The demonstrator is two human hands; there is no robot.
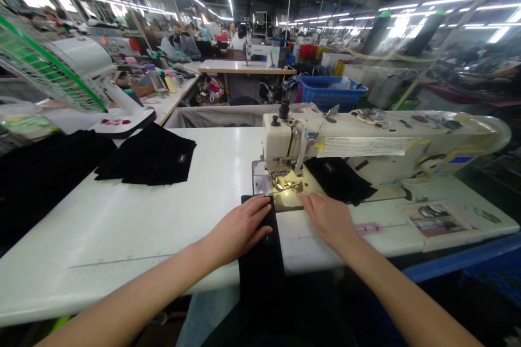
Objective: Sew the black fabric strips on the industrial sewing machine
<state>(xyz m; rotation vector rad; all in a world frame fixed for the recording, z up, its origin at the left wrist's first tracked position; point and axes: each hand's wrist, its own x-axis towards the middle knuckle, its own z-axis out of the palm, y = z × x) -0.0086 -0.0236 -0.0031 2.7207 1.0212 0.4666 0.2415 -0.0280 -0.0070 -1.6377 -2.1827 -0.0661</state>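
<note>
My left hand [244, 226] lies on a black fabric piece [260, 260], its fingers flat across the cloth and the thumb apart. This cloth hangs over the table's front edge toward my lap, and its far end lies just in front of the needle plate. Close to the lit presser foot [287, 184] of a sewing machine [285, 141], my right hand [328, 217] has its fingertips pinched together; what they hold, if anything, is too small to see. Another black piece with a small label [342, 180] lies under the machine arm, behind my right hand.
Labelled black pieces [158, 157] are stacked on the left of the white table [211, 195], beside a larger black heap [36, 179]. A fan [81, 65] stands behind them. Pink snips [368, 229] lie at right. A blue basket [329, 95] stands beyond the machine.
</note>
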